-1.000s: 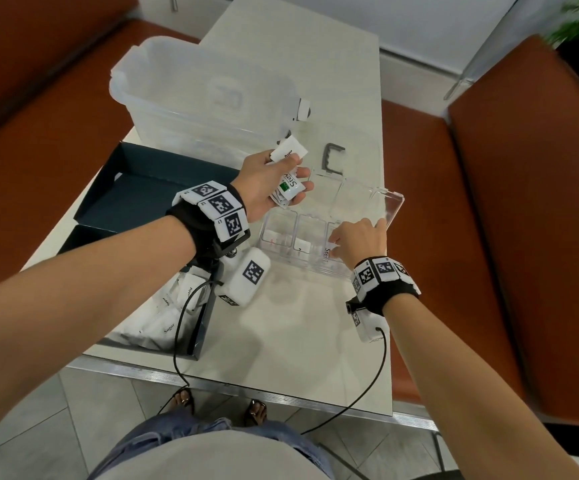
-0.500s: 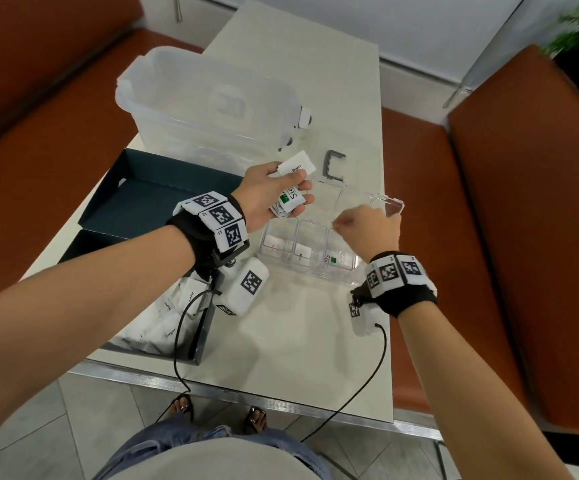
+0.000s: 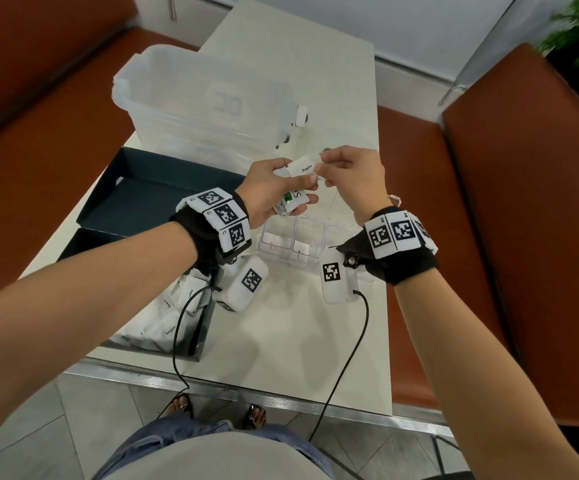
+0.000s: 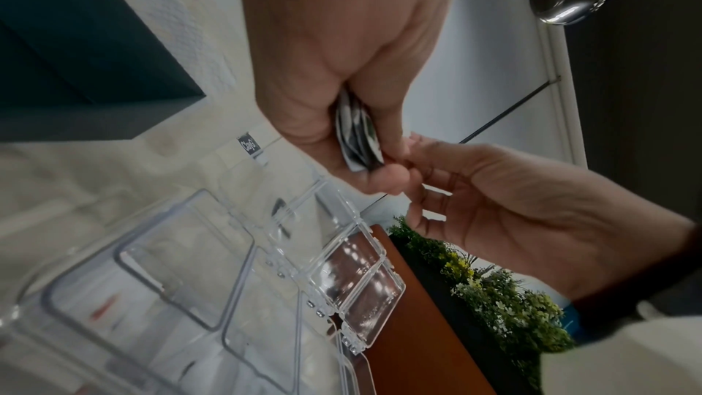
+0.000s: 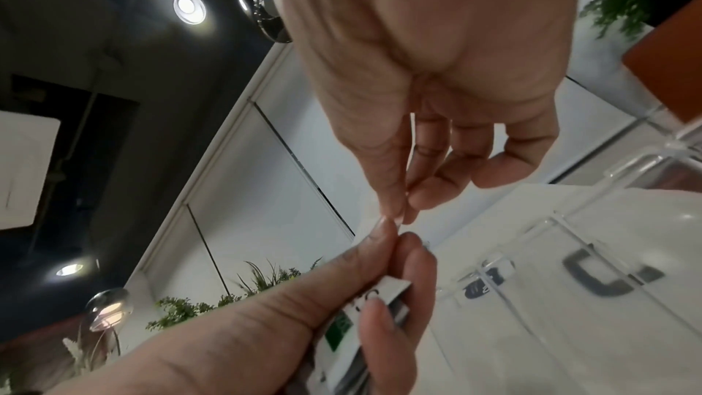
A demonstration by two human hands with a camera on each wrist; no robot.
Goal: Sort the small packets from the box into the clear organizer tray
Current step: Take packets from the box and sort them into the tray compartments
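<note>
My left hand (image 3: 307, 189) hovers above the clear organizer tray (image 3: 316, 263) and grips a small bundle of packets (image 3: 293, 203), some with a green mark. A white pepper packet (image 3: 302, 167) sticks out of the top of that bundle. My right hand (image 3: 322, 168) pinches its right end between thumb and forefinger. In the left wrist view the packets (image 4: 357, 137) show edge-on in the left palm, with the tray (image 4: 213, 281) below. The right wrist view shows the right fingertips (image 5: 393, 209) meeting the left hand (image 5: 353, 275). Several tray compartments hold white packets.
A dark box (image 3: 199, 341) with more packets lies at the table's near left edge, and its lid (image 3: 135, 199) sits behind it. A large clear bin (image 3: 205, 102) stands at the back. Brown benches flank the table (image 3: 291, 341).
My right hand has left the tray, where it set down a packet, and risen to the left hand. It now pinches the pepper packet. The left hand has barely moved.
</note>
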